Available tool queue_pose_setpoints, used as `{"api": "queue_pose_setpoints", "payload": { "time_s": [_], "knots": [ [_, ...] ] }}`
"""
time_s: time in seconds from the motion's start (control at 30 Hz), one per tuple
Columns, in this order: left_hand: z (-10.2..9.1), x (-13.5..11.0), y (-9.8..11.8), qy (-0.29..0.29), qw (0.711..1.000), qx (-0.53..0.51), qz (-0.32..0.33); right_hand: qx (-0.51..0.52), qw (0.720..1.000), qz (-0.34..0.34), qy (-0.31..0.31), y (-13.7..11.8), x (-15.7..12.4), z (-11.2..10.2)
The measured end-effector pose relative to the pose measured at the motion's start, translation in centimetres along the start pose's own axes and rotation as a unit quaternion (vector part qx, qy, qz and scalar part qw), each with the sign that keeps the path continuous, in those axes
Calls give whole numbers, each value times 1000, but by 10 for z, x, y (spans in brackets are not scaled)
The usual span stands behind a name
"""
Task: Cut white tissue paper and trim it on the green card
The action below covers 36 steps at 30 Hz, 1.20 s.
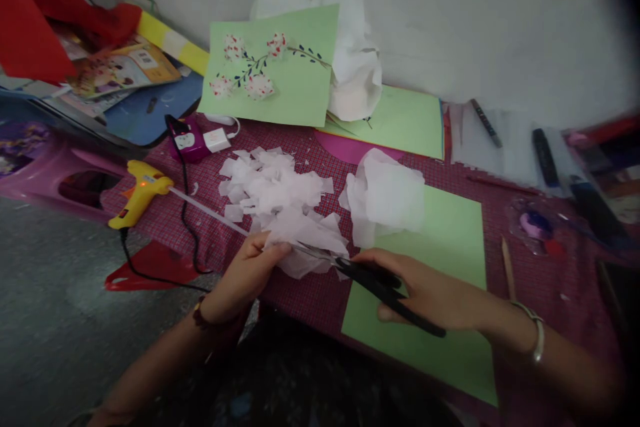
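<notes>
My left hand (pixel 255 267) pinches the edge of a thin white tissue paper sheet (pixel 305 233) between thumb and fingers. Black-handled scissors (pixel 380 290) are gripped in my right hand (pixel 425 287), with fingers through the handles. Their blades lie at the tissue paper, pointing toward my left thumb; the tissue partly covers them. Just beyond the held sheet lies a heap of small cut tissue pieces (pixel 270 177). A stack of larger tissue sheets (pixel 390 193) rests to the right, partly over a green sheet of paper (pixel 450 233).
A yellow glue gun (pixel 140 193) with a lit orange light and a long glue stick lies at left, its black cord crossing the table edge. Behind stands a green card with tissue blossoms (pixel 295 93). Markers (pixel 545 157) and a pencil (pixel 507 267) lie at right.
</notes>
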<state>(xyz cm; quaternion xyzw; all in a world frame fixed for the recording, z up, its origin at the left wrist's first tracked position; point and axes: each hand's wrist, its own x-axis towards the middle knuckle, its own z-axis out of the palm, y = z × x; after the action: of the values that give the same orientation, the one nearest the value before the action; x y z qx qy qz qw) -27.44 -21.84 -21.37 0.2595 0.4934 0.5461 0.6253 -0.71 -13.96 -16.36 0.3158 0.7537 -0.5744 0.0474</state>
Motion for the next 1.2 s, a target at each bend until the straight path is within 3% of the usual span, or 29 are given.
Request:
{"api": "queue_pose_setpoints", "payload": {
  "time_s": [0.27,0.67,0.87,1.07,1.2],
  "knots": [
    [1,-4,-9,-68,998,6,-2,8,1000,-12,0,-6,8,2],
    [7,-3,-9,-51,998,-43,-10,45,999,-11,14,-9,13,5],
    [15,-14,-1,-90,987,-125,-47,73,997,9,19,-9,17,6],
    [23,-30,-14,-43,983,-164,-71,38,999,-28,-1,-15,19,2],
    [18,-27,-8,8,980,-193,-58,14,999,-49,-16,-17,10,-9]
  ]
}}
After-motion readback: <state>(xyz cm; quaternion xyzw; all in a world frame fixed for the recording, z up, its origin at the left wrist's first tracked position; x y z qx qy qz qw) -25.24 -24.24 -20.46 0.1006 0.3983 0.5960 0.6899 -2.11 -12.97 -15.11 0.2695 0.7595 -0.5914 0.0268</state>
